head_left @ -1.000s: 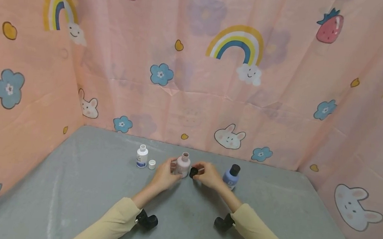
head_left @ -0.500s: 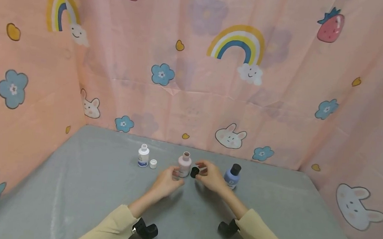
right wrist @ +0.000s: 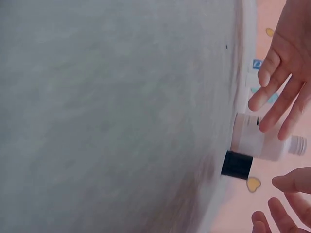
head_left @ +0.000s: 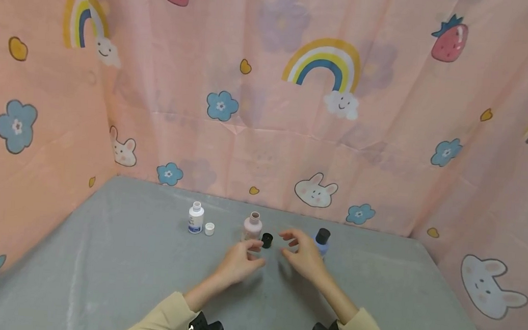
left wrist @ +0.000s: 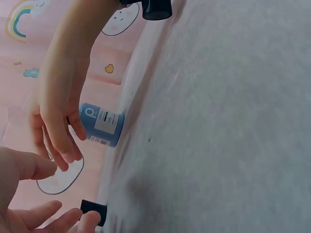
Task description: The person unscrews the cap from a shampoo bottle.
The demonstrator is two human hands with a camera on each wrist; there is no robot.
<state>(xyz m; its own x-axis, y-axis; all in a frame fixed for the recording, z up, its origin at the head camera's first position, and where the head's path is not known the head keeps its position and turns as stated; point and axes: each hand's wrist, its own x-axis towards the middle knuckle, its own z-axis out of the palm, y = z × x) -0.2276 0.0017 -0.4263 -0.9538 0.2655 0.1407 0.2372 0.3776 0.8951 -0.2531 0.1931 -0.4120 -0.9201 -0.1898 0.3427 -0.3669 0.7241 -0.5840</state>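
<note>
An uncapped pinkish bottle stands upright mid-table, its black cap on the table just to its right. My left hand hovers in front of this bottle with relaxed fingers and holds nothing; its fingers overlap the bottle's base in the head view. Right of the cap, my right hand is raised off it, fingers loosely bent around nothing. Behind that hand stands a blue bottle with its black cap on, partly hidden in the head view.
To the left stand a small open white bottle and its white cap on the grey table. A pink patterned curtain closes off the back and both sides. Black camera mounts sit on both wrists.
The left hand has let go of the pinkish bottle and drawn toward me and right. The right hand has released the black cap, leaving it on the table, and moved right.
</note>
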